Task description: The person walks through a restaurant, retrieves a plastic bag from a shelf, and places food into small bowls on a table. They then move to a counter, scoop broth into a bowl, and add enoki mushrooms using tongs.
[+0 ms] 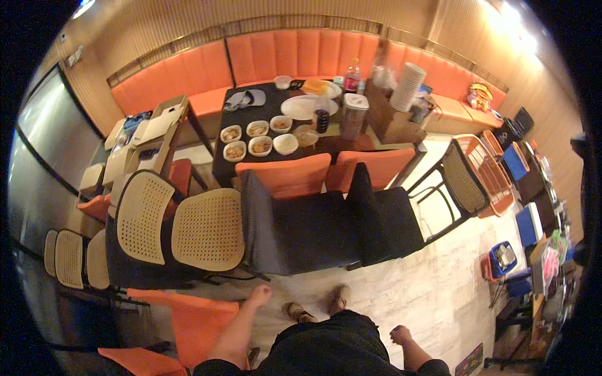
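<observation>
My left hand (260,296) hangs over the floor with its fingers curled, beside an orange chair (200,324). On the other side of my body, my right hand (401,334) hangs loosely curled above the pale floor; no object shows in either hand. Before me stand two black chairs (310,230) and a chair with a perforated tan seat (208,230). Beyond them is a black table (221,164) bearing several small white bowls of food (260,146), a cap (256,97), a white oval plate (301,108), bottles (351,77) and a lidded clear container (353,115).
A tall stack of white bowls (408,87) stands on a brown surface at the right. Orange bench seating (305,54) lines the wall. Open cardboard boxes (160,124) lie at the left. An orange basket (489,178) and a blue-and-red bin (501,261) stand at the right.
</observation>
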The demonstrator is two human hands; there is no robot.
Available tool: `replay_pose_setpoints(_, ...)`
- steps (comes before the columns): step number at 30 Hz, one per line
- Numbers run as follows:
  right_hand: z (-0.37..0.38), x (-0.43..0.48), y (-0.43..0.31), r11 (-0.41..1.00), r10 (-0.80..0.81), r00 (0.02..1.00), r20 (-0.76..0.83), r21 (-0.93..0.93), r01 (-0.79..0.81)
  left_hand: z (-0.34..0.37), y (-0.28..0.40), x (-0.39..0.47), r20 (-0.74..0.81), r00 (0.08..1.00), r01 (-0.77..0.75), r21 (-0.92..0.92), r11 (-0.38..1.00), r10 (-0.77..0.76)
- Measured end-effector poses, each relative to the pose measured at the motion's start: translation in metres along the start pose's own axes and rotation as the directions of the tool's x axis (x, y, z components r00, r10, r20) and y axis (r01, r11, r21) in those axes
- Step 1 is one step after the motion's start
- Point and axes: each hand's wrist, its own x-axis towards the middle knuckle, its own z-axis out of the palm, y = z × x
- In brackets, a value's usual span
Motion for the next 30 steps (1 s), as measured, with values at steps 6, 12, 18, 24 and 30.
replay_pose_setpoints(6,0.004,-0.045,-0.053,0.980,-0.199,0.980,0.022,0.017,0.199,0.086,0.101,-0.039,0.116,0.973,-0.208,0.046,0.977,0.201)
replay_pose_setpoints(12,-0.057,-0.066,-0.045,0.843,-0.229,0.963,-0.140,0.466,0.268,0.167,0.062,-0.090,0.335,0.939,-0.186,0.325,0.927,0.071)
replay_pose_setpoints(18,-0.077,-0.104,0.084,0.908,-0.234,0.963,-0.135,0.323,0.266,0.251,0.050,-0.145,0.313,0.948,-0.114,0.516,0.849,-0.064)
replay_pose_setpoints(24,-0.052,-0.148,0.227,0.960,-0.136,0.991,-0.012,0.246,0.135,0.378,0.122,-0.157,0.404,0.912,-0.194,0.263,0.945,0.075)
replay_pose_setpoints(30,-0.041,-0.165,0.307,0.891,-0.013,1.000,0.002,0.454,0.011,0.513,0.293,-0.107,0.758,0.651,-0.605,0.503,0.617,0.020)
